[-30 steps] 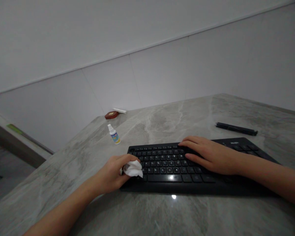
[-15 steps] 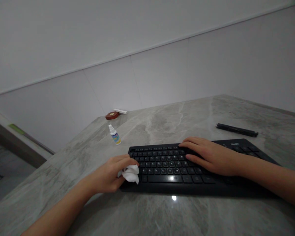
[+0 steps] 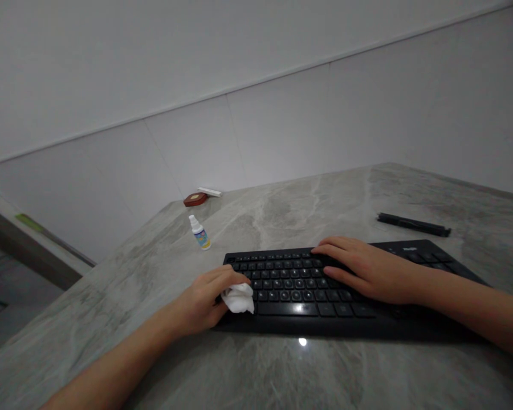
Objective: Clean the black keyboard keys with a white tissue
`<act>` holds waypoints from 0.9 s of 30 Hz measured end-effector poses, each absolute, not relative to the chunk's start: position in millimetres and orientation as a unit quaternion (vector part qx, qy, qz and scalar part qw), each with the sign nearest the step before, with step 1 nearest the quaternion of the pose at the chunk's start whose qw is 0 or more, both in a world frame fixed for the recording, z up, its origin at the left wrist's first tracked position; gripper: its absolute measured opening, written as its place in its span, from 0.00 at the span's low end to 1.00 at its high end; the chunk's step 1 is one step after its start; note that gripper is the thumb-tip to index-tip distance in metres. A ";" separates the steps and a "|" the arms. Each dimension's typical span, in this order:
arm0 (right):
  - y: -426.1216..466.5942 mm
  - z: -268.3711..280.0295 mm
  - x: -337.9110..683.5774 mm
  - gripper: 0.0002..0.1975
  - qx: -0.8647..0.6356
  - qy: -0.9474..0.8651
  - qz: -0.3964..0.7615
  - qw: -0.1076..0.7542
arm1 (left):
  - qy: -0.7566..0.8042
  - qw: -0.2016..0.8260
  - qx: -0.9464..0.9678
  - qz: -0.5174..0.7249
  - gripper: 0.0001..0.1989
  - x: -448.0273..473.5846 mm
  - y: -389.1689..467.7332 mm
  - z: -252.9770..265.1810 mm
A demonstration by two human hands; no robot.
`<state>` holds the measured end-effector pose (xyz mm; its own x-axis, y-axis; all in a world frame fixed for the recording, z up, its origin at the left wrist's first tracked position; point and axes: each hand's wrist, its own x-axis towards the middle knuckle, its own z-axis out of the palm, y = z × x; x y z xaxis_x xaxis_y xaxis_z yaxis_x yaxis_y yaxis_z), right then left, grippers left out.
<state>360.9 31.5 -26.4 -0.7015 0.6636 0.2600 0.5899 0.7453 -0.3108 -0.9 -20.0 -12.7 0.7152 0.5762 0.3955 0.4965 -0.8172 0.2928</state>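
A black keyboard (image 3: 286,308) lies on the grey marbled table in front of me. At its left end, my left hand (image 3: 209,296) is closed around a crumpled white tissue (image 3: 239,298), which rests against the leftmost keys. The hand covers the lower left corner of the keyboard. My right hand (image 3: 365,270) lies over the right part of the keys, fingers stretched out and thumb apart, with nothing in it. Beyond the left end of the keyboard stands a small white spray bottle (image 3: 200,233) with a blue and yellow label.
To the right, behind the keyboard, lies a dark pen-like object (image 3: 412,224). A reddish-brown case (image 3: 195,199) and a flat white object (image 3: 209,192) lie at the far left corner of the table (image 3: 290,210), close to the wall (image 3: 282,125).
My left hand has slid a little to the right over the left keys, tissue in its grip. My right hand has stayed where it was.
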 end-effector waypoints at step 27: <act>31.8 -26.6 361.1 0.23 -0.343 -0.919 0.100 0.168 | 0.251 0.063 0.956 0.142 0.22 4.6 -20.3 8.6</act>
